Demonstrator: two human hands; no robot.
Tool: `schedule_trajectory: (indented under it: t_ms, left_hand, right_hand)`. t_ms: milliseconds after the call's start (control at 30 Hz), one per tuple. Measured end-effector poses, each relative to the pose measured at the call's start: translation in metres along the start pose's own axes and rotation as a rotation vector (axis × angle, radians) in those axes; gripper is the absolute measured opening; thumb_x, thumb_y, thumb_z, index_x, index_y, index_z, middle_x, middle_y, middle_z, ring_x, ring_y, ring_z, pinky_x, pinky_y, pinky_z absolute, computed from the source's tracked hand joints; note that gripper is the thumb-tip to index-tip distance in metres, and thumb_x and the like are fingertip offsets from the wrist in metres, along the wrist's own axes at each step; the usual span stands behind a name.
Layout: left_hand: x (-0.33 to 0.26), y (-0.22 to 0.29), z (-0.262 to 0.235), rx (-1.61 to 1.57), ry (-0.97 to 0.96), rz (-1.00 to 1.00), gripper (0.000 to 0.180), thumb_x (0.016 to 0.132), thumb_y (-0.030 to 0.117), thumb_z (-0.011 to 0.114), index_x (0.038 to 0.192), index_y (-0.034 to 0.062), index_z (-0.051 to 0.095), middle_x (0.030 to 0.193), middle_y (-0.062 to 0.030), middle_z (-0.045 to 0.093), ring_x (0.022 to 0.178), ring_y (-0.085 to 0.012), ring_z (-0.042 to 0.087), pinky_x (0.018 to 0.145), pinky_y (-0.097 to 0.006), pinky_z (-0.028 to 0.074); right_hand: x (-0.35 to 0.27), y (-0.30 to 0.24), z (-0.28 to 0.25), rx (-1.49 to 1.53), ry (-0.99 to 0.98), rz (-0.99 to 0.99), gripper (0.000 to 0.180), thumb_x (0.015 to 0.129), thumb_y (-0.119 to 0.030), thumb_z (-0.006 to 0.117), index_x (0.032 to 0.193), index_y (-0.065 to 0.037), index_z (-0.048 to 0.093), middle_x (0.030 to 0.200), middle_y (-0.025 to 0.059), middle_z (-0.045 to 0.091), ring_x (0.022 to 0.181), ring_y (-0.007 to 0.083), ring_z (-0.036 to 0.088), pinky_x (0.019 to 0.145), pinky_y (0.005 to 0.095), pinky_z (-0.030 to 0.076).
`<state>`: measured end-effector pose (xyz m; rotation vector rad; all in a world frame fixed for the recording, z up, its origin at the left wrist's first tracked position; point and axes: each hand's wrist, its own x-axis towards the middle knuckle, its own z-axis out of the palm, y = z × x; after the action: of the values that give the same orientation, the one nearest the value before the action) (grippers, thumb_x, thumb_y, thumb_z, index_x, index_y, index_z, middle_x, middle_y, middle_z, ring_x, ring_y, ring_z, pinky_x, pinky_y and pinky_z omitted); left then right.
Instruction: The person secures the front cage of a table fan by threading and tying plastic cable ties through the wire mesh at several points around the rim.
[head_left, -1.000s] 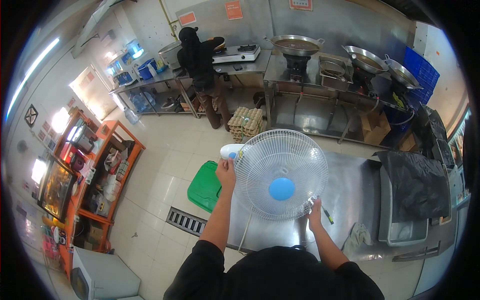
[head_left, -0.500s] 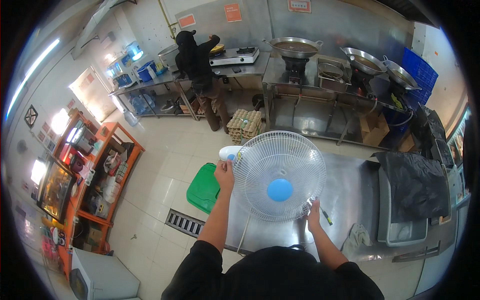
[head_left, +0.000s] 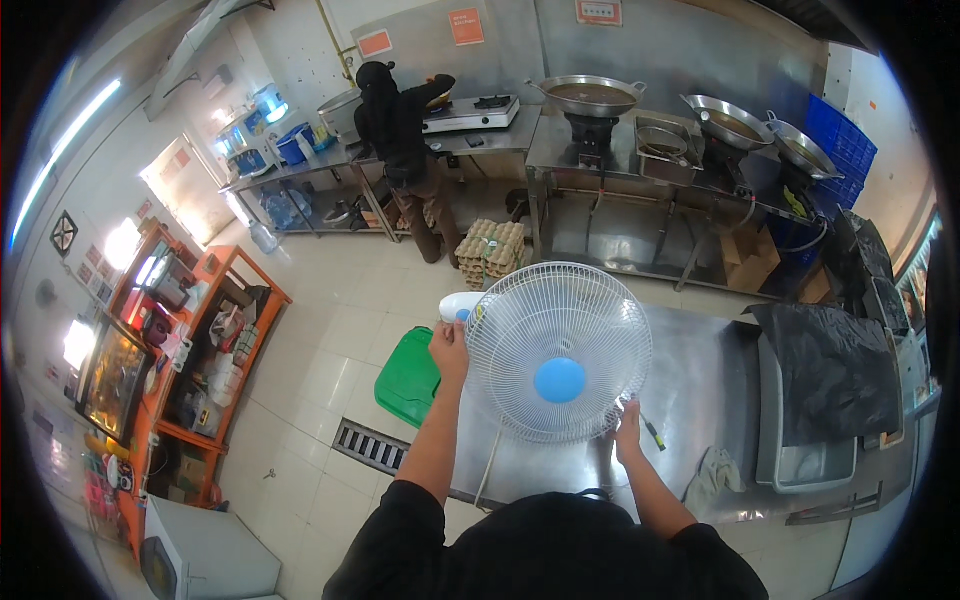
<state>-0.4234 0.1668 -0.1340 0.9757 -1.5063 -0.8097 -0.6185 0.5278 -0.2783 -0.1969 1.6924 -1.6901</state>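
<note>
1 fan (head_left: 558, 325) stands between my left hand (head_left: 449, 350) and my right hand (head_left: 628, 425), its round wire cage facing up toward me over the near left of the steel table (head_left: 725, 365). A cage this round gives me no long axis to go by; what counts is the slant between my 2 hands, which crosses it from the far left rim to the near right rim. The blue hub (head_left: 560, 380) sits just near of that line and closer to my right hand than my left.

My left fingers are curled in at the rim, just beside a white part (head_left: 459, 304) with a blue disc; I cannot tell what they pinch. My right thumb is against the wire on its side, but the cage hides the other fingers, so I cannot tell how firmly that grip closes.

A pale cord (head_left: 488, 468) runs from under the cage toward me. Just right of my right hand lies a thin tool (head_left: 653, 432) with a green end, apart from my fingers. Farther right are a crumpled cloth (head_left: 713, 475) and a grey tub (head_left: 815, 465) partly covered by a black sheet (head_left: 825, 370).
</note>
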Motion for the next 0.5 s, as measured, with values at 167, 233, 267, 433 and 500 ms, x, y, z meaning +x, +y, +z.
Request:
schedule_trajectory:
  t_ms: [167, 233, 267, 433, 500]
  left_hand:
    - [-0.001, 0.013, -0.001, 0.019, -0.002, 0.025, 0.026, 0.096, 0.016, 0.068, 0.081, -0.0018, 0.055, 0.065, -0.0053, 0.056, 0.062, -0.0098, 0.047, 0.057, -0.030, 0.042]
    - [-0.002, 0.013, 0.004, 0.039, -0.003, 0.043, 0.026, 0.096, 0.015, 0.067, 0.081, -0.0014, 0.055, 0.065, -0.0044, 0.055, 0.062, -0.0092, 0.047, 0.057, -0.028, 0.041]
    - [-0.001, 0.013, 0.005, 0.036, -0.003, 0.045, 0.026, 0.096, 0.015, 0.067, 0.081, -0.0014, 0.055, 0.065, -0.0044, 0.055, 0.062, -0.0092, 0.047, 0.057, -0.028, 0.041]
    - [-0.003, 0.022, -0.002, -0.002, 0.019, 0.009, 0.025, 0.095, 0.016, 0.068, 0.081, -0.0016, 0.058, 0.065, -0.0055, 0.058, 0.062, -0.0099, 0.049, 0.058, -0.029, 0.043]
    - [0.002, -0.015, -0.010, 0.120, 0.035, 0.035, 0.023, 0.093, 0.018, 0.070, 0.082, -0.0005, 0.062, 0.066, -0.0079, 0.060, 0.061, -0.0116, 0.052, 0.059, -0.031, 0.045]
  right_hand:
    - [0.000, -0.002, 0.002, 0.042, 0.012, -0.060, 0.087, 0.101, -0.067, 0.035, 0.162, -0.014, 0.005, 0.167, 0.0073, 0.014, 0.150, 0.0300, 0.023, 0.098, 0.0525, 0.049]
    - [0.001, -0.002, -0.001, 0.045, 0.020, -0.064, 0.087, 0.101, -0.067, 0.035, 0.162, -0.014, 0.005, 0.167, 0.0072, 0.014, 0.150, 0.0299, 0.024, 0.096, 0.0516, 0.050]
    - [0.001, -0.003, -0.001, 0.047, 0.023, -0.067, 0.087, 0.101, -0.067, 0.036, 0.162, -0.014, 0.005, 0.166, 0.0071, 0.014, 0.150, 0.0298, 0.024, 0.094, 0.0507, 0.051]
    - [0.011, 0.016, -0.010, 0.043, 0.000, -0.091, 0.086, 0.100, -0.067, 0.037, 0.162, -0.015, 0.007, 0.165, 0.0069, 0.018, 0.149, 0.0299, 0.026, 0.092, 0.0498, 0.051]
    - [0.011, 0.015, 0.003, 0.078, -0.022, -0.063, 0.081, 0.100, -0.068, 0.037, 0.162, -0.022, 0.014, 0.162, 0.0066, 0.027, 0.147, 0.0304, 0.029, 0.093, 0.0548, 0.047]
